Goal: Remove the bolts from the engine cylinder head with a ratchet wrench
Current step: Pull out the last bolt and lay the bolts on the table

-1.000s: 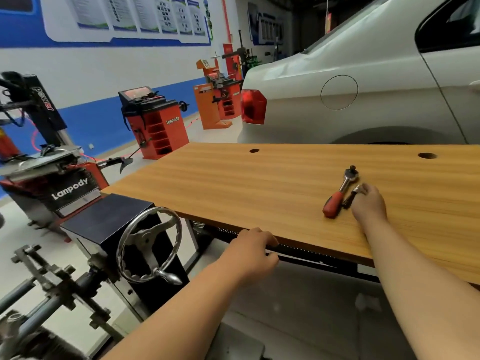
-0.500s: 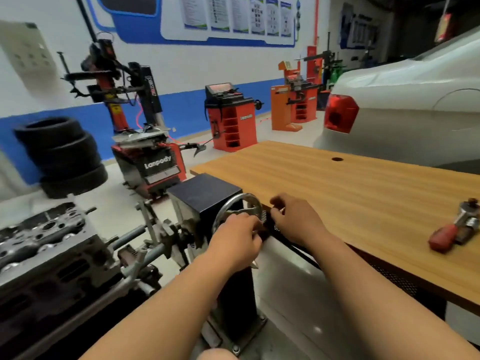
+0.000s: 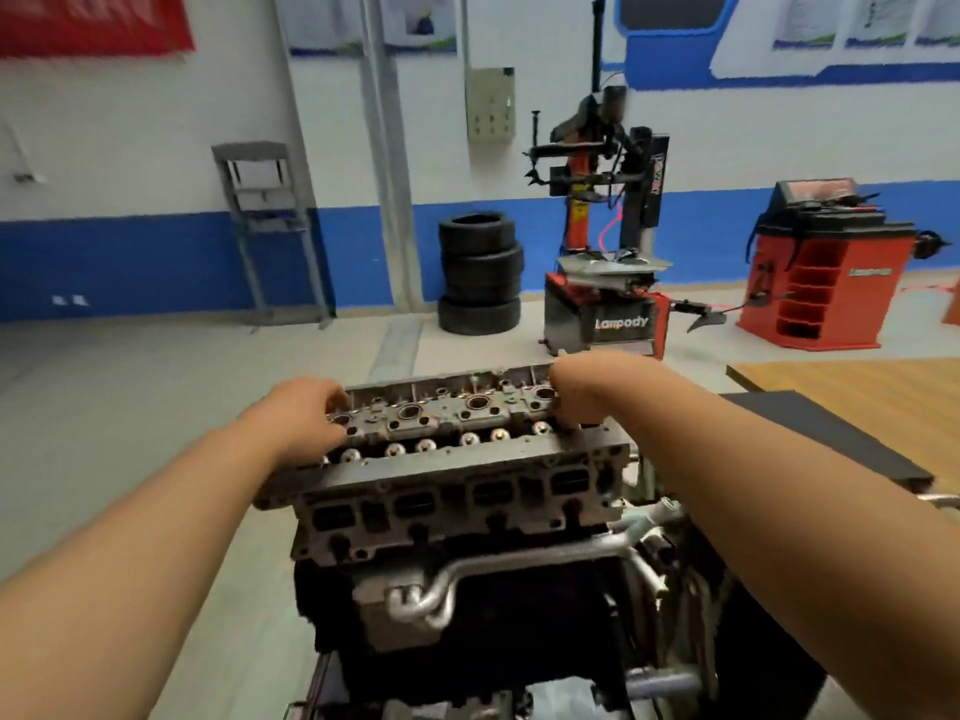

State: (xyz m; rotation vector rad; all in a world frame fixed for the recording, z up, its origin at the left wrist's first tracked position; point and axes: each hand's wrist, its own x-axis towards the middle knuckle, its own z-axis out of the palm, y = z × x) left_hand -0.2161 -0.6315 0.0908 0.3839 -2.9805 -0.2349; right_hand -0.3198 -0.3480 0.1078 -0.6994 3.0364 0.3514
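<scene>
The grey metal cylinder head [image 3: 467,462] sits on top of the dark engine block [image 3: 483,600] in the middle of the view, with a row of shiny round parts along its top. My left hand [image 3: 304,418] grips the left end of the head, fingers curled over its top edge. At the right end, my right hand [image 3: 584,392] holds the head with its fingers curled downward. Both hands hold nothing else. The ratchet wrench is out of view.
A wooden workbench [image 3: 862,387] and a black box top [image 3: 815,433] lie to the right. Across the floor stand stacked tyres [image 3: 479,278], a tyre changer [image 3: 608,309] and a red wheel balancer [image 3: 823,272]. Silver pipes [image 3: 441,589] run across the engine's front.
My view swung left from the workbench to the engine. My right hand left the ratchet wrench on the bench, both hands passed the stand's handwheel, and they now hold the cylinder head.
</scene>
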